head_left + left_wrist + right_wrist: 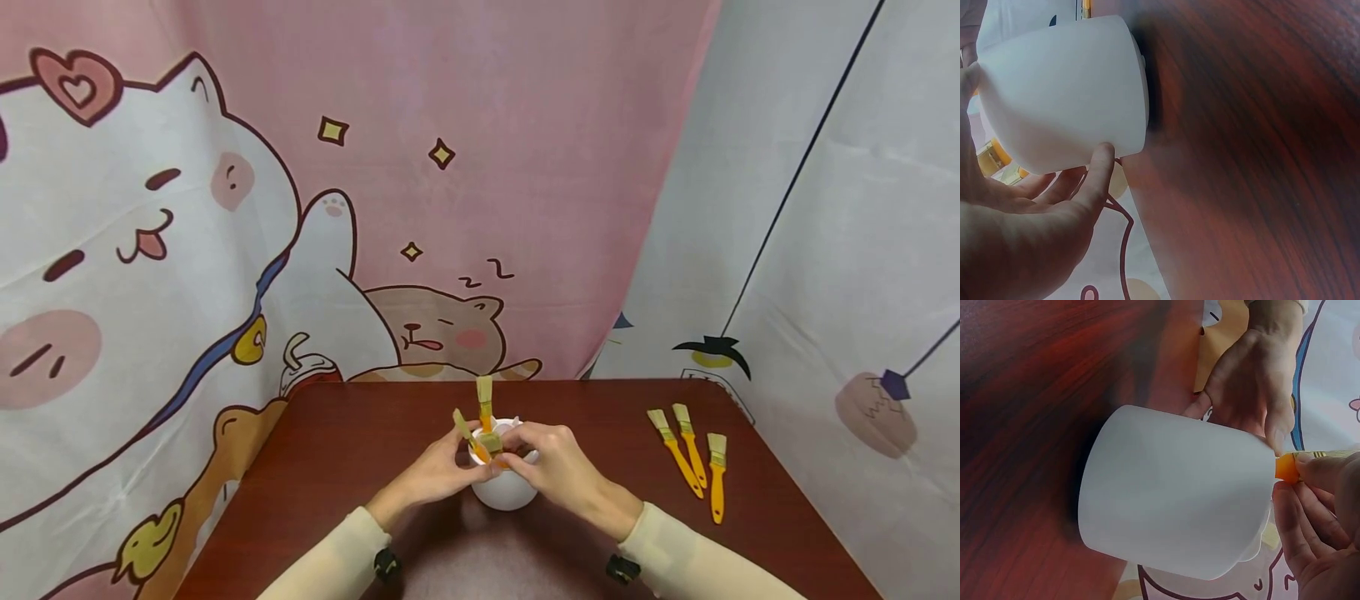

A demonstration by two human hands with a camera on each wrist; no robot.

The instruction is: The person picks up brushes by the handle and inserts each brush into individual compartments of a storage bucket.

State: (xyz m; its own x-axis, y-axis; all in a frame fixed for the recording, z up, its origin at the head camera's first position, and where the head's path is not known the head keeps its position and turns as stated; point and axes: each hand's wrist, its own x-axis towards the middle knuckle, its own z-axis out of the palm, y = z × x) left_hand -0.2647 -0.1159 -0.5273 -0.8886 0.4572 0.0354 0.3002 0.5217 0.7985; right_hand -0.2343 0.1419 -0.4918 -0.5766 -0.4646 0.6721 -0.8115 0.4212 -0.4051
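Observation:
A white round-sided container [504, 493] stands on the table in the head view. My left hand [437, 468] holds its left side, the thumb near the rim and a fingertip against the wall in the left wrist view. At the rim my right hand [561, 467] pinches a paintbrush [1286, 469] by its orange part, bristles pointing up and out. Two other paintbrushes stand in the container, bristles up: one upright at the back [485, 400], one leaning left [463, 425]. The container's wall hides the lower handles.
Three paintbrushes with yellow-orange handles lie on the right of the dark red wooden table [360, 408]: a left one [677, 454], a middle one [692, 446] and a right one [717, 479]. Behind the table hangs a printed cloth [525, 167] with cartoon animals.

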